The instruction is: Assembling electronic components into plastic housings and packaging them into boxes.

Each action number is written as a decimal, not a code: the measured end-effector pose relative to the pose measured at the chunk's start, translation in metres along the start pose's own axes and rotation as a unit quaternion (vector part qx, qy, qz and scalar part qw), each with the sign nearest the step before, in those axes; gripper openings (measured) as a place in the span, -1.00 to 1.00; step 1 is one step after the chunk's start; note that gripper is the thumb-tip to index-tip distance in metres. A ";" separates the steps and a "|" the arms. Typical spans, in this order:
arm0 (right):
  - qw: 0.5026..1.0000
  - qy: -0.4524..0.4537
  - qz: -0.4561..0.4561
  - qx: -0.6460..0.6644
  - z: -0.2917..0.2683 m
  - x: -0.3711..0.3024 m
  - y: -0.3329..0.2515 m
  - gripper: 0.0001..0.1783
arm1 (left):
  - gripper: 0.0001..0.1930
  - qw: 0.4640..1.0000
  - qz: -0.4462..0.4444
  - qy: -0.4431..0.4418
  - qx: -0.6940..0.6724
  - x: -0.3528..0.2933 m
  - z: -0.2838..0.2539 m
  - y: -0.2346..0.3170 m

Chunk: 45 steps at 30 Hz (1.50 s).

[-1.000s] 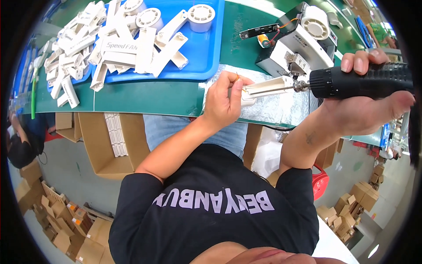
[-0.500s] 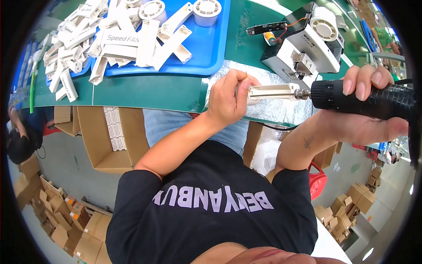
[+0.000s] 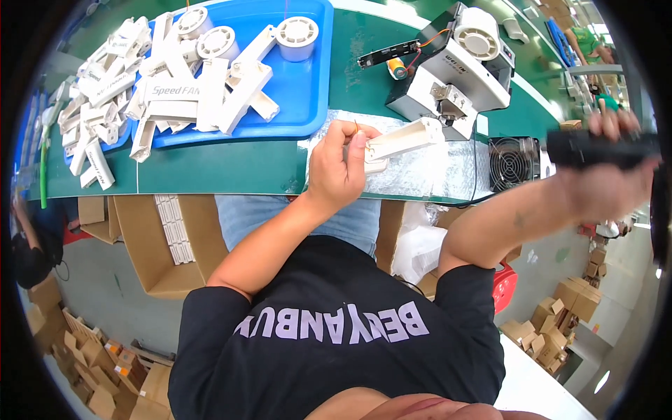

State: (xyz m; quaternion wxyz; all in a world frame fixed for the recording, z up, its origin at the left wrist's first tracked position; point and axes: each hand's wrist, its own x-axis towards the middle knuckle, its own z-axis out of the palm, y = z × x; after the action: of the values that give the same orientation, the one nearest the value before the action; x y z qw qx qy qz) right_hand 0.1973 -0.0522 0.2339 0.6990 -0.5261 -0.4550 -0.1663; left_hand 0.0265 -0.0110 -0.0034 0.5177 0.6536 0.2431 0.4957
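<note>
Near the front edge of the bench, my left hand (image 3: 337, 164) is closed on one end of a long white plastic housing (image 3: 411, 138). The housing's open hollow side shows, and a thin orange wire sticks up by my fingertips. My fingers hide the end they grip. Out to the right, my right hand (image 3: 616, 189), smeared by motion, is wrapped round a black electric screwdriver (image 3: 584, 148). The screwdriver is well apart from the housing, and its tip cannot be made out. Silvery plastic wrap (image 3: 455, 171) lies on the bench beneath the housing.
A blue tray (image 3: 308, 91) at the left holds white housings and round vented parts (image 3: 297, 35). More housings (image 3: 94, 115) are heaped beside it. A boxy device (image 3: 458, 77) with wires stands behind my hands, and a black fan (image 3: 513, 164) to the right. Cardboard box (image 3: 150, 273) below.
My right hand has drawn the screwdriver away from the housing to the right. My left hand still grips the housing, whose free end now tilts upward. The view has shifted slightly.
</note>
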 end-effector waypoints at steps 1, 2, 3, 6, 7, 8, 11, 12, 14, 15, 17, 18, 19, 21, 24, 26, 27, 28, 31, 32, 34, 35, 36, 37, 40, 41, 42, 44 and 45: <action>0.999 -0.007 -0.028 0.038 -0.003 0.005 0.018 -0.51 | -0.92 1.000 0.001 -0.005 -0.006 0.001 0.001 0.003; 0.996 -0.013 -0.055 0.075 -0.005 0.010 0.038 -0.60 | -0.92 1.000 -0.004 -0.008 -0.012 0.002 0.001 0.008; 0.995 -0.039 -0.075 0.057 0.002 0.016 0.051 -0.63 | -0.92 1.000 -0.011 -0.007 -0.013 0.003 -0.001 0.009; 0.993 -0.059 -0.054 0.083 0.025 0.011 0.071 -0.58 | -0.93 1.000 0.003 0.003 0.009 0.002 -0.005 0.010; 0.993 -0.060 -0.053 0.087 0.023 0.010 0.071 -0.58 | -0.93 1.000 0.003 0.006 0.011 0.001 -0.004 0.007; 0.991 -0.072 -0.052 0.096 0.017 0.011 0.070 -0.59 | -0.93 1.000 0.018 0.008 0.011 0.000 -0.002 0.003; 0.988 -0.058 -0.022 0.143 0.005 -0.002 0.063 -0.55 | -0.93 1.000 0.021 0.012 0.011 -0.001 0.001 0.002; 0.992 -0.064 -0.030 0.101 -0.002 -0.003 0.059 -0.55 | -0.94 1.000 0.013 0.005 0.001 -0.002 0.003 0.002; 0.987 -0.087 0.039 0.128 -0.008 -0.011 0.044 -0.54 | -0.93 1.000 -0.005 0.001 -0.004 -0.002 0.001 0.003; 0.995 -0.060 0.044 0.069 -0.005 -0.017 0.037 -0.46 | -0.93 1.000 -0.001 0.007 -0.009 -0.001 0.001 0.003; 0.963 -0.082 0.143 0.212 -0.020 -0.021 0.027 -0.34 | -0.92 1.000 0.000 0.013 -0.013 -0.001 0.000 0.002; 0.931 -0.103 0.176 0.302 -0.026 -0.023 0.020 -0.29 | -0.92 1.000 0.001 0.018 -0.009 -0.001 -0.001 0.002; 0.852 -0.154 0.226 0.447 -0.026 -0.019 0.011 -0.34 | -0.91 1.000 0.002 0.020 -0.008 -0.001 0.000 0.002; 0.870 -0.121 0.178 0.443 -0.005 -0.024 -0.006 -0.32 | -0.92 1.000 -0.001 0.018 -0.007 0.000 0.001 0.002; 0.927 -0.069 0.126 0.346 0.026 -0.030 -0.009 -0.25 | -0.93 1.000 -0.003 0.014 -0.004 0.001 0.001 0.005; 0.985 -0.063 0.097 0.131 0.035 -0.037 -0.008 -0.20 | -0.93 1.000 -0.004 0.014 -0.001 -0.001 0.001 0.004; 0.984 -0.067 0.098 0.135 0.037 -0.039 -0.008 -0.20 | -0.95 1.000 0.008 0.018 0.001 -0.001 0.002 0.002; 0.982 -0.072 0.102 0.142 0.039 -0.041 -0.007 -0.20 | -0.96 1.000 0.021 0.022 0.002 -0.002 0.002 0.001; 0.977 -0.086 0.112 0.162 0.043 -0.047 -0.005 -0.20 | -0.92 0.995 0.066 -0.039 0.065 -0.001 -0.004 0.002; 0.975 -0.090 0.116 0.168 0.043 -0.049 -0.005 -0.20 | -0.92 0.995 0.064 -0.037 0.066 -0.002 -0.004 0.001; 0.972 -0.094 0.122 0.177 0.044 -0.052 -0.003 -0.20 | -0.92 0.995 0.076 -0.031 0.058 -0.003 -0.004 0.001; 0.971 -0.096 0.126 0.181 0.044 -0.054 -0.002 -0.20 | -0.92 0.995 0.074 -0.032 0.057 -0.003 -0.004 0.000; 0.969 -0.098 0.130 0.184 0.043 -0.055 -0.001 -0.20 | -0.92 0.995 0.071 -0.034 0.059 -0.003 -0.005 0.000; 0.968 -0.099 0.134 0.186 0.042 -0.056 0.001 -0.20 | -0.92 0.995 0.067 -0.036 0.060 -0.003 -0.005 -0.001; 0.964 -0.104 0.147 0.195 0.040 -0.060 0.007 -0.20 | -0.98 0.999 0.042 0.027 0.002 -0.002 0.003 -0.001; 0.964 -0.104 0.148 0.193 0.039 -0.060 0.012 -0.20 | -0.98 0.999 0.040 0.027 0.001 -0.001 0.004 -0.001; 0.923 -0.139 0.153 0.324 0.035 -0.058 0.017 -0.20 | -0.98 0.999 0.034 0.022 0.001 0.000 0.003 0.001; 0.863 -0.171 0.152 0.450 0.020 -0.052 0.026 -0.20 | -0.99 0.999 0.030 0.017 0.002 0.001 0.001 0.002; 0.870 -0.180 0.142 0.436 0.013 -0.049 0.028 -0.20 | -0.97 0.998 0.045 -0.017 0.034 0.002 -0.003 0.001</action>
State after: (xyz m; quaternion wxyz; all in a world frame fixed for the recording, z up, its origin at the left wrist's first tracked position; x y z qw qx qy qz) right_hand 0.1849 -0.0424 0.1782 0.7793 -0.2481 -0.5194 0.2477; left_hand 0.0248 -0.0081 -0.0018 0.4760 0.6896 0.2213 0.4988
